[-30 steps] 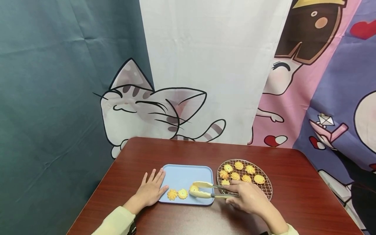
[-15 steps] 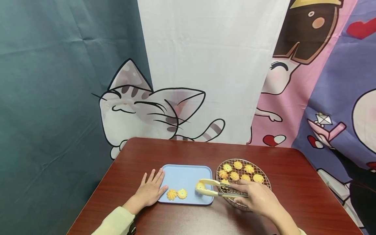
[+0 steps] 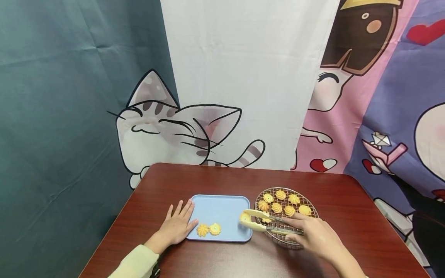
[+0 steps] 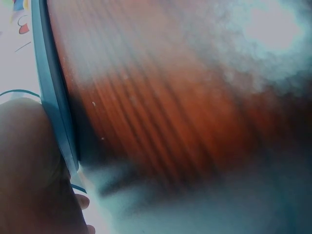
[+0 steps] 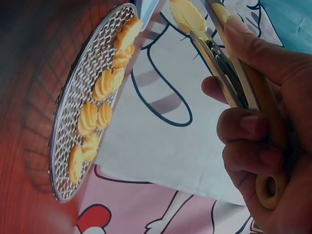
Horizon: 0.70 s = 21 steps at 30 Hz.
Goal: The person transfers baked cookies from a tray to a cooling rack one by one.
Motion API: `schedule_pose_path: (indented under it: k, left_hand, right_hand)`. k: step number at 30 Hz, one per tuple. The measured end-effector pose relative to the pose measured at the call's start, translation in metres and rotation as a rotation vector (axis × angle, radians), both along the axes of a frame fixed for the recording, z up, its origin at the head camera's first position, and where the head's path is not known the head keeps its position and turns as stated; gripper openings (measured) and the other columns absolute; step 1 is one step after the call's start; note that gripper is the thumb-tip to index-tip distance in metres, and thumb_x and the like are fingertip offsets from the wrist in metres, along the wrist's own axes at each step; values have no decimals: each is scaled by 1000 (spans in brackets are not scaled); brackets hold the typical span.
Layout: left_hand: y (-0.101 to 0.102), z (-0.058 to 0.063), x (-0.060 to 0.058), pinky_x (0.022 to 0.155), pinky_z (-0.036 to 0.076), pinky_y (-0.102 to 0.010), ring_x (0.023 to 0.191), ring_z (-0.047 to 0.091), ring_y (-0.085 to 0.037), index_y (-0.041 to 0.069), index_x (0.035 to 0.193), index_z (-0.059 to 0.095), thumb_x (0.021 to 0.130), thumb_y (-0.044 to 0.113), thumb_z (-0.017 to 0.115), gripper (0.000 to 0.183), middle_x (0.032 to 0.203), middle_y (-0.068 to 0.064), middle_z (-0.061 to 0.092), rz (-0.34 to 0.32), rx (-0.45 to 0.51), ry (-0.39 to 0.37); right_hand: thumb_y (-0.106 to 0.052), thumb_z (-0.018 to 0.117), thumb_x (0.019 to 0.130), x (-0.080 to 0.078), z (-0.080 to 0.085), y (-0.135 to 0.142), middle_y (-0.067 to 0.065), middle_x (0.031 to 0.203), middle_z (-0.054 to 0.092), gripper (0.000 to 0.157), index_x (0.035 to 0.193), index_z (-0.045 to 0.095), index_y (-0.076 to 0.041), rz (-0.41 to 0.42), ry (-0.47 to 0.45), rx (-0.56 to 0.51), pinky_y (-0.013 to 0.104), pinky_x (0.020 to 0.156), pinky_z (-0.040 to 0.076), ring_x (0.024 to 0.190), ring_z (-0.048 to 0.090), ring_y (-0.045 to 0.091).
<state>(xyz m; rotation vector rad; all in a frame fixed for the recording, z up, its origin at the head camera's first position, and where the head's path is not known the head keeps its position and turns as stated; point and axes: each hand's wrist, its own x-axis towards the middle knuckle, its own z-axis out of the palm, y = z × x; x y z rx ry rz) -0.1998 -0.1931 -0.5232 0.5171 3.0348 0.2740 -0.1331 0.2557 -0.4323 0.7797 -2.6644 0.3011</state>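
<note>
My right hand (image 3: 318, 236) grips a pair of tongs (image 3: 283, 230) with pale yellow tips, its fingers curled round the handles in the right wrist view. Between the tips sits a round yellow cookie (image 3: 245, 217), over the right rim of a blue tray (image 3: 220, 210). My left hand (image 3: 174, 226) rests at the tray's left edge, fingers spread and straight. Two cookies (image 3: 208, 229) lie side by side near the tray's front. A round wire rack (image 3: 279, 240) to the right bears several piped cookies (image 5: 87, 119). The left wrist view is blurred.
Tray and rack stand close together on a dark red wooden table (image 3: 194, 178). Behind the table hangs a printed curtain (image 3: 222, 77) with a cartoon cat. The rack is raised above the tabletop in the right wrist view.
My right hand has moved to the right with the tongs, and the cookie between the tips has gone along, from the tray's middle to its right rim. The left hand stays put.
</note>
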Motion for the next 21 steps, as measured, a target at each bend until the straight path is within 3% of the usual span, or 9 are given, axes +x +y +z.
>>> schedule_pose_path:
  k: [12, 21]
  left_hand:
    - [-1, -4, -2, 119, 9, -66, 153, 18, -42, 5, 159, 31, 107, 50, 42, 69, 167, -11, 26, -5, 22, 10]
    - [-5, -14, -4, 118, 8, -66, 152, 19, -43, 6, 159, 32, 106, 53, 40, 71, 166, -12, 26, -14, 52, 43]
  right_hand:
    - [-35, 90, 73, 5, 2, 8, -13, 106, 71, 46, 117, 78, -32, -21, 63, 4, 33, 62, 55, 81, 72, 10]
    - [-36, 90, 72, 12, 6, 19, -11, 106, 72, 47, 117, 78, -31, -88, 42, -2, 33, 63, 55, 81, 72, 12]
